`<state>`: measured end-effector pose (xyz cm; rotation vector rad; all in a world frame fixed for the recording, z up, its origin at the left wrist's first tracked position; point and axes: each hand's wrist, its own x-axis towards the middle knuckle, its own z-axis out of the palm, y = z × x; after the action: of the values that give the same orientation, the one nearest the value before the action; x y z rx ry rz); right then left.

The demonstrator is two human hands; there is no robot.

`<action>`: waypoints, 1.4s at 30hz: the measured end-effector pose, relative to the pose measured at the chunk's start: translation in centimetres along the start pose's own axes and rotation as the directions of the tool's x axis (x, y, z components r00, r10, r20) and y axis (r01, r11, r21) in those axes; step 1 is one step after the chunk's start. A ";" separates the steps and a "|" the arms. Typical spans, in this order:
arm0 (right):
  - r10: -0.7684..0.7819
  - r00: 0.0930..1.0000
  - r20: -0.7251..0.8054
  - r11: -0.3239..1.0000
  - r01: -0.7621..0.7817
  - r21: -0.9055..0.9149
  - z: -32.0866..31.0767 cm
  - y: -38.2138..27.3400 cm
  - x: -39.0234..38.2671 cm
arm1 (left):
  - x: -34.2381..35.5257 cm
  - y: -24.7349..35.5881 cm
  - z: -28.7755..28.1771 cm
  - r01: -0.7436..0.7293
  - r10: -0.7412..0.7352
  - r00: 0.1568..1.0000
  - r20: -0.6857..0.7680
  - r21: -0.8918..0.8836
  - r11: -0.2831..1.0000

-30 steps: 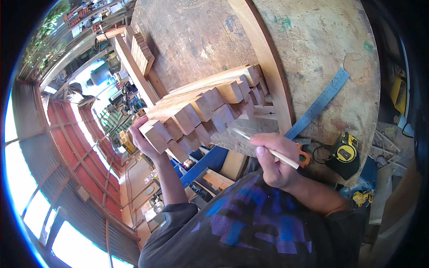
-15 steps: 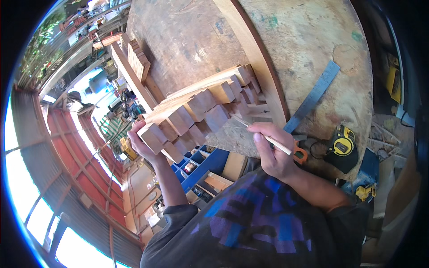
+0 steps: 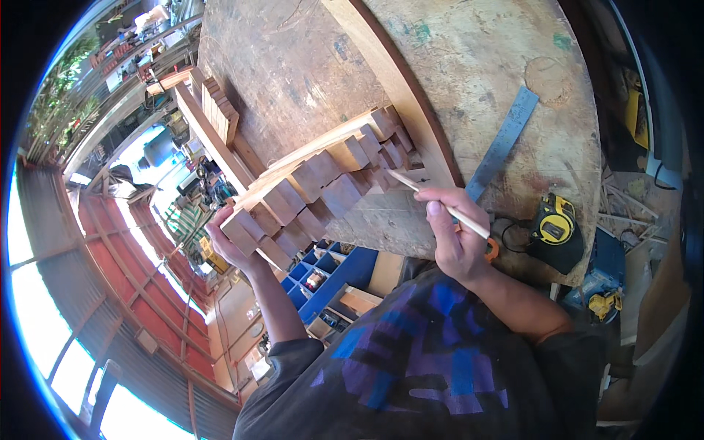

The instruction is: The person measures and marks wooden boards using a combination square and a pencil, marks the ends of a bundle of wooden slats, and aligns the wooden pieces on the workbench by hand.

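A stack of squared wooden pieces (image 3: 308, 176) lies in two uneven layers on the workbench, their end faces staggered toward me. My left hand (image 3: 233, 238) is closed around the stack's left end, with some fingers hidden behind the outermost piece. In my right hand (image 3: 458, 238) is a pale pencil (image 3: 469, 222), pinched between thumb and fingers. Its tip points at the stack's right end; whether it touches wood I cannot tell. A metal ruler (image 3: 506, 143) lies flat beyond my right hand. Partly hidden behind that hand is an orange-handled tool (image 3: 491, 249).
A long wooden rail (image 3: 411, 81) crosses the worn workbench (image 3: 286, 66) right of the stack. A yellow-black tape measure (image 3: 554, 220) sits near the bench's right edge. Below the stack is a blue divided tray (image 3: 345, 275). More wooden pieces (image 3: 218, 110) stand at the far left.
My right hand and the pencil have moved slightly away from me and to the right. My left hand stays at the stack's left end. The whole view has shifted a little.
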<state>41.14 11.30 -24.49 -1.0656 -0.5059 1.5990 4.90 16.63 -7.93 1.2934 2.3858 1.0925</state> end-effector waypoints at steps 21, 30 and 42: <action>0.229 0.973 -0.025 0.973 -0.230 -0.007 -0.8 0.9 -1.0 | -1.6 3.2 3.1 -0.047 0.046 0.999 -0.020 -0.047 0.998; 0.296 0.955 0.027 0.952 -0.297 0.076 -1.0 0.8 0.0 | -1.4 3.6 3.7 -0.022 0.018 0.999 -0.029 -0.122 0.992; 0.329 0.943 0.052 0.944 -0.326 -0.053 -0.3 -0.1 -0.7 | -0.3 0.9 2.0 -0.116 0.116 0.993 -0.013 -0.054 0.992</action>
<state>41.47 10.59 -24.34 -1.1834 -0.4194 1.9237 6.65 17.69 -8.75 1.4267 2.2962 1.1897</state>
